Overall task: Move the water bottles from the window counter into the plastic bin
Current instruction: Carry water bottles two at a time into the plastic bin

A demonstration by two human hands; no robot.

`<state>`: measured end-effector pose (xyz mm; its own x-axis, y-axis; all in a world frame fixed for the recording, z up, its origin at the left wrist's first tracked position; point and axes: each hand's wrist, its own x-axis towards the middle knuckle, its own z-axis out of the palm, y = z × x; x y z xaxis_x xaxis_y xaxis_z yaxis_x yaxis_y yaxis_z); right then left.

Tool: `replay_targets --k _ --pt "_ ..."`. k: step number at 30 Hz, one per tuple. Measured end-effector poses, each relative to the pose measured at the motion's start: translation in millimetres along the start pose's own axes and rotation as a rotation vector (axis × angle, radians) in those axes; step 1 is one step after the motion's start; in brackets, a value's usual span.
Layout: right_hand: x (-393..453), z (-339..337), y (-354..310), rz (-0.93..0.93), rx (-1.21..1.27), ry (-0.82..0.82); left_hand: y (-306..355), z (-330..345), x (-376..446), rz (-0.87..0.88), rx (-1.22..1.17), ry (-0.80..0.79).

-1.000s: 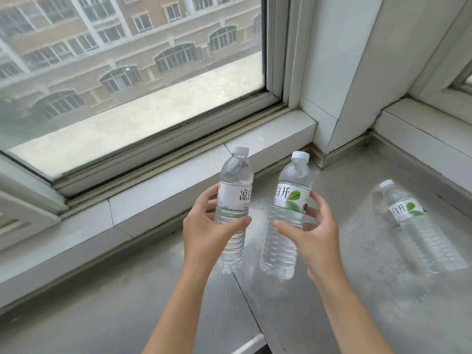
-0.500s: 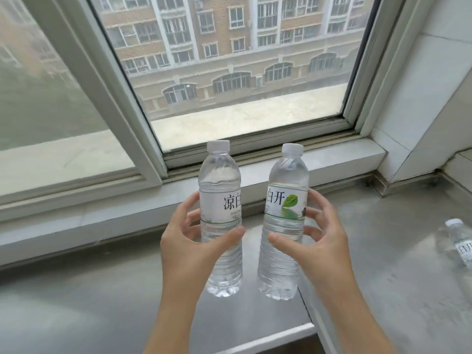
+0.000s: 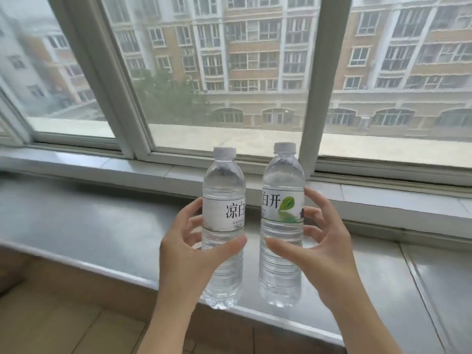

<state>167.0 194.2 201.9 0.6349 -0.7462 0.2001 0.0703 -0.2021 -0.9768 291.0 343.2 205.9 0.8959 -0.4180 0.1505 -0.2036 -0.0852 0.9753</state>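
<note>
Head view: two water bottles held upright, side by side, above the front edge of the grey window surface (image 3: 76, 221).

Left hand (image 3: 189, 254) wrapped round the left bottle (image 3: 222, 226) at and just below its label, thumb across the front, fingers (image 3: 190, 208) curled behind. Right hand (image 3: 321, 251) likewise round the right bottle (image 3: 282, 221), thumb low on the front, fingers (image 3: 315, 198) spread along the far side of the leaf-printed label. Both grips closed on the bottles, neither loose nor fully clenched. Both caps on, both bottles apparently full and clear of the surface, bases hanging at about its front lip. Bottles close together but not touching.

Window frame (image 3: 122, 103) and sill behind, a building beyond the glass; tiled floor (image 3: 51, 315) at lower left.

Step in hand, by the look of it: carrying, with pick-up done and delivery still ahead. Plastic bin nowhere in view, so impossible to say where it stands. Next move likely calls for turning away from the window, finding the bin, then lowering each bottle in with grips kept firm until the bases are down.
</note>
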Motion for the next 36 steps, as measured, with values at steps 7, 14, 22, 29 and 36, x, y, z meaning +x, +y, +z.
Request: replay_targets --k 7,14,22,29,36 --pt "-13.0 146.4 -36.6 -0.112 0.094 -0.392 -4.3 -149.2 -19.6 0.014 -0.003 0.392" --pt "-22.4 275.0 -60.7 -0.177 0.183 -0.778 -17.2 -255.3 -47.8 -0.012 -0.053 0.799" --pt "-31.6 406.7 -77.2 -0.221 0.270 -1.188 -25.0 -326.5 -63.3 -0.038 -0.010 1.210" --pt "-74.4 506.9 -86.0 -0.245 0.319 -1.495 -36.5 -380.3 -94.8 -0.074 0.047 1.513" --pt "-166.8 607.3 -106.8 -0.270 0.348 -1.713 -44.8 -469.2 -147.6 -0.109 0.130 1.706"
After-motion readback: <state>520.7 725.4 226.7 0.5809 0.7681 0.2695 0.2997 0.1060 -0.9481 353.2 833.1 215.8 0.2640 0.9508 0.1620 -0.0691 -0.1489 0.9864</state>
